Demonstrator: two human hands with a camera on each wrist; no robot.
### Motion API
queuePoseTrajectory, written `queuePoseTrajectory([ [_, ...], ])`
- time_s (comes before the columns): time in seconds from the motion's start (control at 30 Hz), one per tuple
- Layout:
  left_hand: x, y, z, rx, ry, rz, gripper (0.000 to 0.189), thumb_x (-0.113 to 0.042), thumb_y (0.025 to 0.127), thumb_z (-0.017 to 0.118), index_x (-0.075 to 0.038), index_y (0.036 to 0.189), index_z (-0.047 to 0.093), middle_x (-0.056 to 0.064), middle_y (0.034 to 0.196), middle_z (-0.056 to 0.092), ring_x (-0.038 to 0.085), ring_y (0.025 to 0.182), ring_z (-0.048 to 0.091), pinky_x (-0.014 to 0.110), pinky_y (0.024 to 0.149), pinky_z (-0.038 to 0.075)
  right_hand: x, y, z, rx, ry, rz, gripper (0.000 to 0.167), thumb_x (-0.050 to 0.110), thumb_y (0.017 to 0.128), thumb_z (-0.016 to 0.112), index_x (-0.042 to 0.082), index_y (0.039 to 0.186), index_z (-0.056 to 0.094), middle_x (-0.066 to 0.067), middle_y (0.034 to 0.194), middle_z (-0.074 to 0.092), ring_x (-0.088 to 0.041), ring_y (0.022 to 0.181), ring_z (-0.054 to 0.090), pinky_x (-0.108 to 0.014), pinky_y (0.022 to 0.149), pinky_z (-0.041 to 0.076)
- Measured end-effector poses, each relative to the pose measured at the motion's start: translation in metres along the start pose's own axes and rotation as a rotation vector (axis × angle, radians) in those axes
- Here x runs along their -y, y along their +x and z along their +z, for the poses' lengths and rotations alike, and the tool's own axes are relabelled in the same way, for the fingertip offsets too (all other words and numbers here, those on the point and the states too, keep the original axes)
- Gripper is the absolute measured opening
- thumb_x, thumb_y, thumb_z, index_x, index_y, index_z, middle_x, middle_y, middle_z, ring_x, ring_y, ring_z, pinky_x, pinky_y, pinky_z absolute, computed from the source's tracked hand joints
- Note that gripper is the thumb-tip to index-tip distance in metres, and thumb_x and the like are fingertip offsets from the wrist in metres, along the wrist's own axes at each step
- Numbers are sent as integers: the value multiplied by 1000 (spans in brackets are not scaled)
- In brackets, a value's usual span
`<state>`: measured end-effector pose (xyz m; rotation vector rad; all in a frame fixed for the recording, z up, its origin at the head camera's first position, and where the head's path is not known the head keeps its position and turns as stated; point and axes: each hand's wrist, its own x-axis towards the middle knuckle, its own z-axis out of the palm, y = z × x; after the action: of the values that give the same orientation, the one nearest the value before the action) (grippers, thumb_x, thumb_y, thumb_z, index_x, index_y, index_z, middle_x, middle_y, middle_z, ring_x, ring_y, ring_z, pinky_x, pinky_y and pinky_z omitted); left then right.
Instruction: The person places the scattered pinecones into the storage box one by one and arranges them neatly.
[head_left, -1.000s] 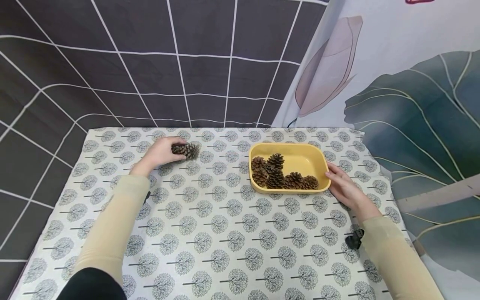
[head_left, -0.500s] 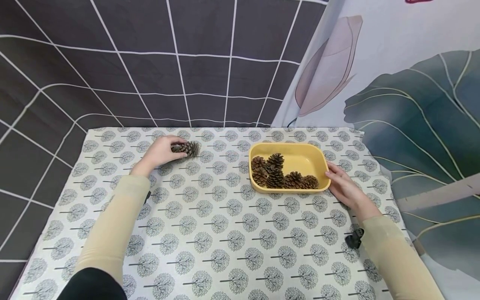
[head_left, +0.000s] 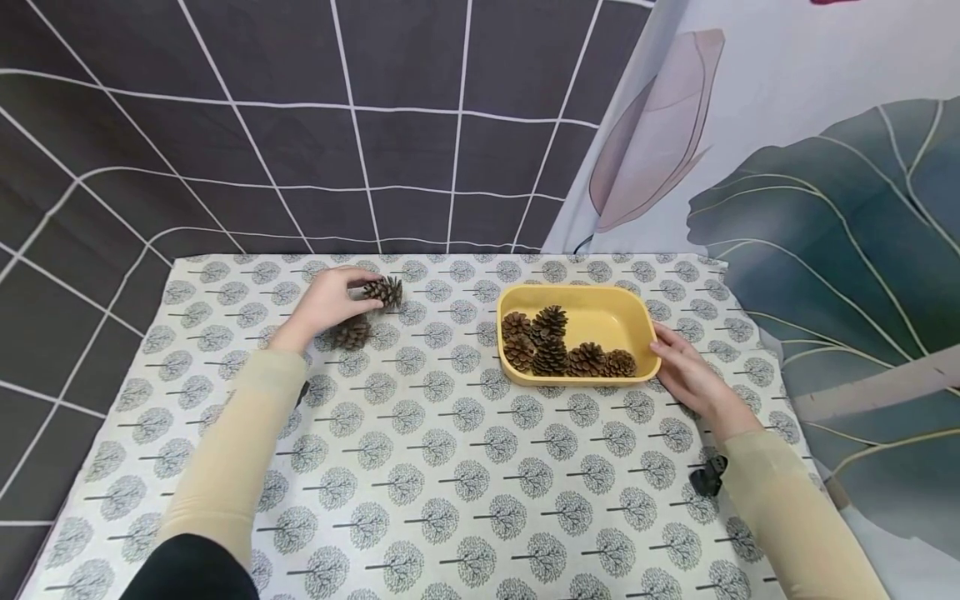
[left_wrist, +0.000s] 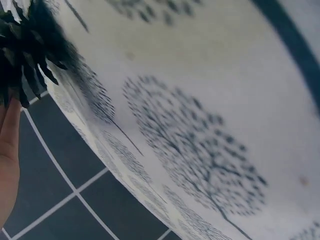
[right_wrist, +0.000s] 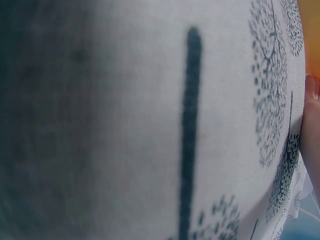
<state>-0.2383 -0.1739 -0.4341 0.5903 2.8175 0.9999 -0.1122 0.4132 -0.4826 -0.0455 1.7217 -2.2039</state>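
Note:
My left hand [head_left: 327,298] pinches a brown pine cone [head_left: 384,292] between thumb and fingers, over the back left of the table. In the left wrist view the same pine cone [left_wrist: 27,47] is dark and cut off by the frame edge, one finger [left_wrist: 9,132] below it. A second pine cone [head_left: 351,332] lies under the hand, partly hidden by it. My right hand [head_left: 692,372] holds the right end of a yellow box [head_left: 615,310], its thumb at the rim. Inside the box several pine cones [head_left: 551,357] line the left and near sides.
A white cloth with a tree print [head_left: 465,458] covers the table. Behind it hangs a dark curtain with white grid lines [head_left: 405,150]. A floral backdrop [head_left: 810,208] stands at the right. Small black devices sit at both wrists.
My left hand has shifted slightly, and the held pine cone has moved a little right and away. The second pine cone now shows under the hand. The right hand and box stay put.

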Motion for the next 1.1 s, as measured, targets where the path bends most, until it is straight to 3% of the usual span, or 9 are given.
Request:
queuePoseTrajectory([
  [0.4,-34,10,12,-47,-43,99,52,-18,89,87,-2,135,70,22,140,69,42,135,62,56,124,43,0,0,0,-12,-30,13,58,7,112,46,12,167,26,19,151,48,5,131,56,-9,110,47],
  [0.7,-71,26,24,-16,-88,151,53,-19,89,87,-4,137,69,20,145,66,38,137,61,54,125,43,0,-2,-1,5,28,-17,46,1,111,44,23,151,50,17,144,58,1,130,60,-11,109,49],
  [0.87,-91,37,33,10,-95,195,53,-21,89,86,-5,137,69,17,144,68,36,138,61,52,126,43,-1,-3,0,22,69,-34,47,-3,110,42,23,147,53,13,144,61,-2,129,62,-14,110,51],
  [1.0,-106,45,42,28,-107,227,54,-22,89,87,-7,138,69,13,144,69,33,139,61,49,127,42,0,-3,1,19,48,-25,58,-4,109,42,13,164,33,13,145,59,-2,129,62,-15,111,51],
  [1.1,-118,50,48,54,-119,240,54,-22,90,87,-8,139,69,13,145,68,32,140,61,48,128,42,1,-3,2,16,32,-23,68,-5,108,43,2,168,12,13,145,58,-2,130,61,-14,111,50],
])
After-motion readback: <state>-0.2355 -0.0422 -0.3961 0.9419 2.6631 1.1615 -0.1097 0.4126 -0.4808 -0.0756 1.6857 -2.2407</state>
